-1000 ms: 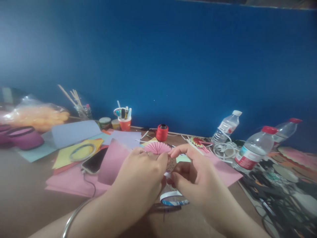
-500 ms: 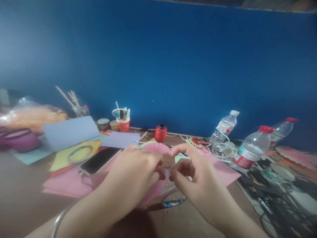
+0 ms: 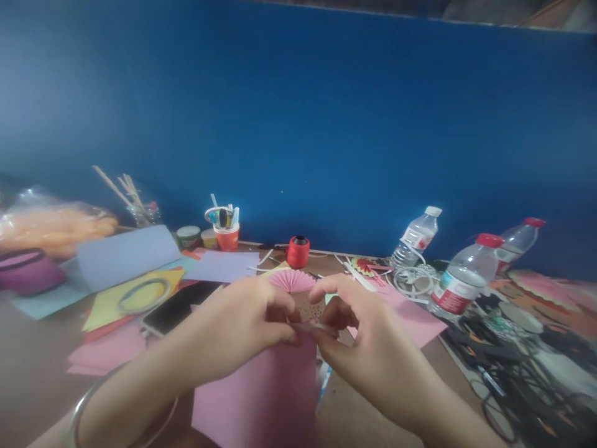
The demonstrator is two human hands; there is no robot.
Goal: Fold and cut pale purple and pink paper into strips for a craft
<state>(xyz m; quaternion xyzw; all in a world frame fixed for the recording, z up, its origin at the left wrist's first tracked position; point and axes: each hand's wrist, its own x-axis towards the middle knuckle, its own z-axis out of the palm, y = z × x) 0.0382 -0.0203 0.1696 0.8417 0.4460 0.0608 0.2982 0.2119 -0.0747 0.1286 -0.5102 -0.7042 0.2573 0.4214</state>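
Note:
A sheet of pink paper (image 3: 261,392) hangs below my hands, its upper edge pinched between my fingers. My left hand (image 3: 254,320) is closed on that edge, thumb against fingers. Opposite it, my right hand (image 3: 359,326) pinches the upper right end, where a narrow raised strip of the paper shows; whether it is folded there I cannot tell. Just beyond my fingers lies a pleated pink paper fan (image 3: 291,280). Behind the fan stands a red spool of thread (image 3: 298,251). Part of a blue and white object shows behind the sheet's right edge.
Left are a dark phone (image 3: 180,305), a ring on yellow paper (image 3: 109,305) and a purple container (image 3: 30,272). A red cup (image 3: 227,238) of tools stands at the back. Right are water bottles (image 3: 466,277), tangled white cord and a dark pile of cables (image 3: 508,379).
The pink sheet has come up into view between my hands, hiding most of the blue and white object. My right fingers have closed onto its edge. The view has shifted slightly.

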